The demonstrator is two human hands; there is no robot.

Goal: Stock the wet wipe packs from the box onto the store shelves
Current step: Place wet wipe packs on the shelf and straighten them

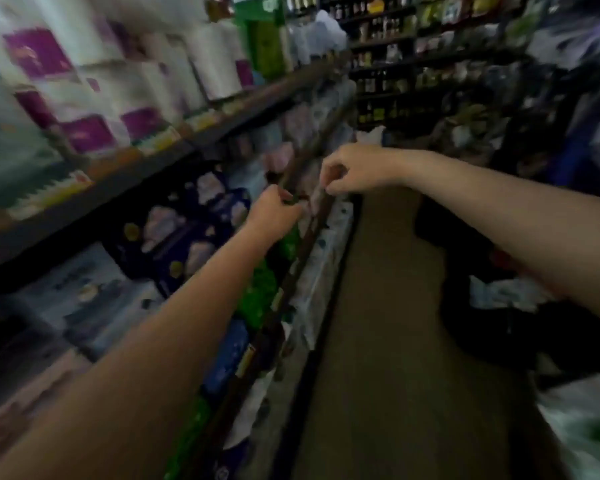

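The view is blurred by motion. Both my arms stretch out to the front edge of the middle shelf [302, 237] on my left. My left hand [274, 213] has its fingers curled at the shelf rail, against the left end of a pale wet wipe pack [313, 199]. My right hand [349, 171] comes from the right and pinches the same pack's upper right edge with curled fingers. The pack sits between the two hands at the rail, mostly hidden by them. Other pale and pink packs [281, 157] lie further along this shelf.
Toilet roll packs [94, 98] fill the upper shelf. Dark blue and green packs [194, 230] stand on the shelf under my left arm. A brown floor aisle [378, 341] runs ahead. White plastic bags [506, 292] and dark goods crowd its right side; bottle shelves [381, 64] close the far end.
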